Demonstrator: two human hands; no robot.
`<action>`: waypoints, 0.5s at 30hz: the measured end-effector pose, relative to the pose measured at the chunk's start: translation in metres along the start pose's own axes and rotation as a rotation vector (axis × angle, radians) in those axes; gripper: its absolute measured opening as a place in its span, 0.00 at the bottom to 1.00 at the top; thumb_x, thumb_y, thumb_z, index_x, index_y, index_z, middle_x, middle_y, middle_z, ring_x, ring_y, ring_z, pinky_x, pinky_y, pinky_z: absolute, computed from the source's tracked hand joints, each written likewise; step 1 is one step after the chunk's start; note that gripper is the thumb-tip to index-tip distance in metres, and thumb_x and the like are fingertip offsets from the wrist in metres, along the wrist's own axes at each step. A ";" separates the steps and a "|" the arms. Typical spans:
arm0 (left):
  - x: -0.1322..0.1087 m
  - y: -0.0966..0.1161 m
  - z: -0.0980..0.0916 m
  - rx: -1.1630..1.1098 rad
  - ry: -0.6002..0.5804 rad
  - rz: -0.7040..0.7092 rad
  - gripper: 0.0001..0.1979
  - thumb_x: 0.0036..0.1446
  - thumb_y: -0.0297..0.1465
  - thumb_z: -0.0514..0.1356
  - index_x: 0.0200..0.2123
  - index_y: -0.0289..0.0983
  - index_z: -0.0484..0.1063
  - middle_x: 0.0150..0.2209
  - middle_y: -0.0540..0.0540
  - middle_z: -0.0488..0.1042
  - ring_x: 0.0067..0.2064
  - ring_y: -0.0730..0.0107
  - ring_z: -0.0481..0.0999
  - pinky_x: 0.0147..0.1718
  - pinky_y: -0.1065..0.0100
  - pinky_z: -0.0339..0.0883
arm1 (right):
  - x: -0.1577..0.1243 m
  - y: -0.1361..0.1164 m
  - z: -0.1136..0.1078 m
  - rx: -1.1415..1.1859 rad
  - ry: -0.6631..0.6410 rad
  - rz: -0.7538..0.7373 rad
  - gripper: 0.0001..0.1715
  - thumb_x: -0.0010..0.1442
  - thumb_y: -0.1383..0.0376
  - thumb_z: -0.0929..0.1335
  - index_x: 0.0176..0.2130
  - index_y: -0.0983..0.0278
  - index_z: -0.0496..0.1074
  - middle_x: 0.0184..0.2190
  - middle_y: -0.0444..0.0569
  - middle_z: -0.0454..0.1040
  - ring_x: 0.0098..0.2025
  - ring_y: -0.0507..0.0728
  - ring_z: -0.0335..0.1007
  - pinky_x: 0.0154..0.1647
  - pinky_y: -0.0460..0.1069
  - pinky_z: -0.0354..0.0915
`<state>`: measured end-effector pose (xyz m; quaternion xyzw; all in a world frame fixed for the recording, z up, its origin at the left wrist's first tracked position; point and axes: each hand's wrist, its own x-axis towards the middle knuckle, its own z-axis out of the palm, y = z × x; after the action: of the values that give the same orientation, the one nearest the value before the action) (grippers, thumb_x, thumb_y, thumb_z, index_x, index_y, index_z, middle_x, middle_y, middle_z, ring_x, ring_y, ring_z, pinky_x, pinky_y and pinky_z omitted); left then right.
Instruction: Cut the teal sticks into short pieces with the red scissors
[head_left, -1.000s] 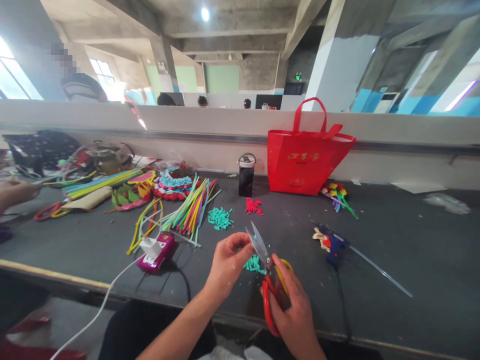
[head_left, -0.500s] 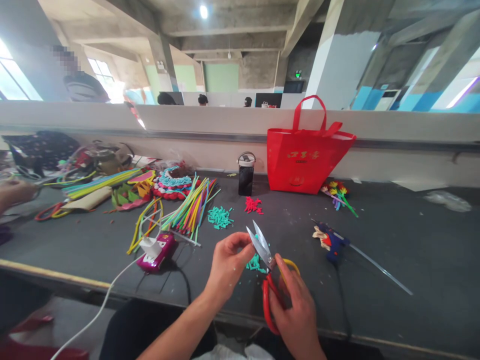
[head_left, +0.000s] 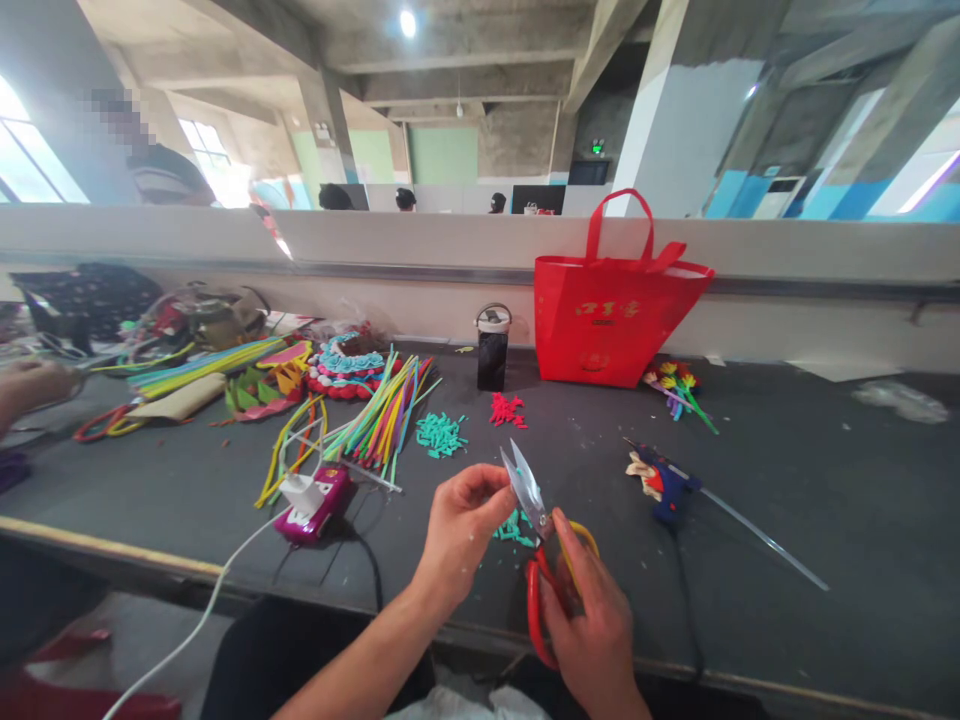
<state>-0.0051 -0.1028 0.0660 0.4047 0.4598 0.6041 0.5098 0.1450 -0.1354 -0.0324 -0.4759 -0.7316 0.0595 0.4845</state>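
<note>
My right hand (head_left: pixel 592 610) is wrapped round the handles of a pair of scissors (head_left: pixel 529 490), one loop red and one yellow, with the blades slightly apart and pointing up and left. My left hand (head_left: pixel 465 520) is pinched at the blades; what its fingertips hold is too small to make out. A tiny green bit shows between the blades. Below the blades lies a pile of green cut pieces (head_left: pixel 516 528), partly hidden by the hands and scissors. Farther back are another green pile (head_left: pixel 441 435) and a small red pile (head_left: pixel 508 411).
Colourful stems (head_left: pixel 386 415) and a purple power socket (head_left: pixel 319 508) lie left. A dark bottle (head_left: pixel 492 350) and red bag (head_left: pixel 619 320) stand behind. A glue gun (head_left: pixel 664 485) with a clear stick lies right. Another person's hand (head_left: pixel 34 390) is far left.
The scissor blades have closed somewhat. My left hand has shifted slightly right along with them. The person in the background at far left has leaned a little left.
</note>
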 end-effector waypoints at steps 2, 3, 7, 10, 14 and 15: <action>0.000 0.001 0.001 -0.006 -0.003 -0.005 0.08 0.45 0.32 0.69 0.27 0.34 0.77 0.26 0.49 0.74 0.28 0.74 0.68 0.30 0.74 0.62 | 0.000 0.000 0.000 0.001 0.012 -0.003 0.32 0.66 0.61 0.64 0.66 0.60 0.55 0.54 0.54 0.72 0.51 0.60 0.72 0.44 0.52 0.71; 0.000 0.002 0.002 -0.005 -0.003 -0.008 0.07 0.45 0.31 0.69 0.27 0.34 0.77 0.26 0.49 0.74 0.28 0.75 0.68 0.29 0.74 0.61 | -0.001 0.000 0.001 0.003 0.021 -0.004 0.32 0.66 0.62 0.64 0.67 0.59 0.55 0.54 0.53 0.73 0.49 0.60 0.73 0.42 0.51 0.72; 0.001 0.003 0.004 0.004 0.005 -0.025 0.07 0.45 0.31 0.69 0.27 0.33 0.77 0.25 0.50 0.74 0.27 0.75 0.67 0.28 0.74 0.60 | -0.004 -0.001 0.003 0.026 0.034 0.011 0.31 0.67 0.62 0.64 0.67 0.58 0.55 0.52 0.53 0.74 0.44 0.57 0.76 0.37 0.49 0.73; 0.001 0.002 0.004 -0.001 0.013 -0.029 0.08 0.45 0.32 0.69 0.27 0.33 0.77 0.25 0.50 0.74 0.27 0.76 0.67 0.28 0.74 0.60 | -0.007 -0.002 0.006 0.046 0.032 0.033 0.31 0.67 0.62 0.64 0.66 0.58 0.55 0.53 0.52 0.74 0.43 0.57 0.77 0.37 0.48 0.73; 0.002 0.000 0.002 -0.001 -0.004 -0.025 0.08 0.45 0.32 0.68 0.27 0.33 0.76 0.26 0.50 0.74 0.28 0.75 0.68 0.29 0.74 0.61 | -0.006 -0.003 0.007 0.046 0.032 0.063 0.31 0.66 0.62 0.64 0.66 0.61 0.57 0.55 0.54 0.73 0.46 0.57 0.76 0.37 0.47 0.73; 0.003 -0.001 0.002 0.001 -0.009 -0.019 0.07 0.46 0.32 0.68 0.28 0.34 0.76 0.26 0.50 0.74 0.28 0.75 0.68 0.30 0.74 0.61 | -0.004 -0.004 0.006 0.037 0.031 0.063 0.31 0.66 0.62 0.64 0.65 0.61 0.57 0.55 0.54 0.72 0.47 0.57 0.76 0.37 0.47 0.73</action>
<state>-0.0038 -0.0997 0.0659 0.4032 0.4617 0.5971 0.5175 0.1383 -0.1386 -0.0362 -0.4905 -0.7074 0.0808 0.5026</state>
